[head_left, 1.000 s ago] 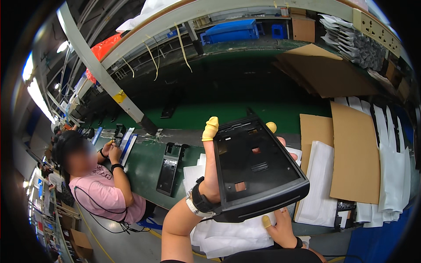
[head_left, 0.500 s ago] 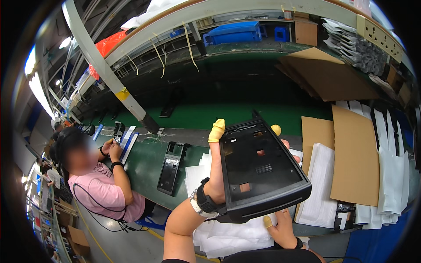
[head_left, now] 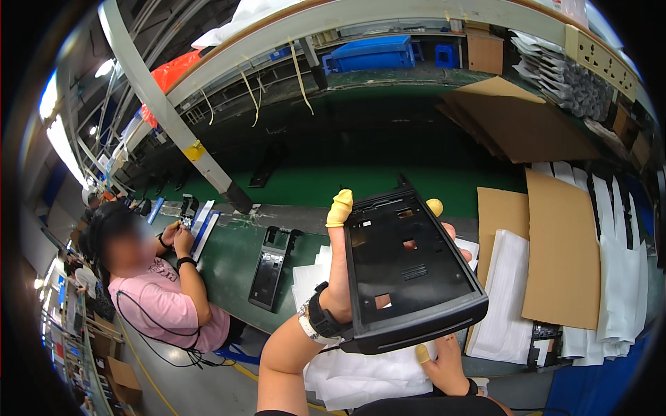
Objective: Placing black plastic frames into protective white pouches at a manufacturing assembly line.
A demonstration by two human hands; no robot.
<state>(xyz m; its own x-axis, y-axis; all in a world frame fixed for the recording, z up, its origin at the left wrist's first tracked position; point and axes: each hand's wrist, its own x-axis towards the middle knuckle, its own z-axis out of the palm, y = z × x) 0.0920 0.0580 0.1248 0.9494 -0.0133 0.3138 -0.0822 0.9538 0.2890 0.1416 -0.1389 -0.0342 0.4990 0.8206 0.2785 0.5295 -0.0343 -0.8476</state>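
Note:
A black plastic housing [head_left: 413, 277], shallow and tray-like with small cut-outs in its floor, is held up before me. My left hand [head_left: 338, 277] grips it from behind, thumb along its left edge and fingertips showing past the right edge; yellow finger cots cover the thumb and one finger. Below it, my right hand [head_left: 447, 367] lies by a pile of white foam sheets [head_left: 361, 374]. Its cotted thumb stands apart from the other fingers, whose tips are hidden behind the housing.
Another black housing [head_left: 272, 270] lies on the green bench [head_left: 243, 295]. White sleeves [head_left: 503, 298] and cardboard sheets [head_left: 562, 256] are at right. A co-worker in a pink shirt [head_left: 166, 301] handles a small part at left. A grey post [head_left: 173, 111] rises from the bench.
The black housing has shifted slightly left and tilted a little in my left hand. My right hand has hardly moved.

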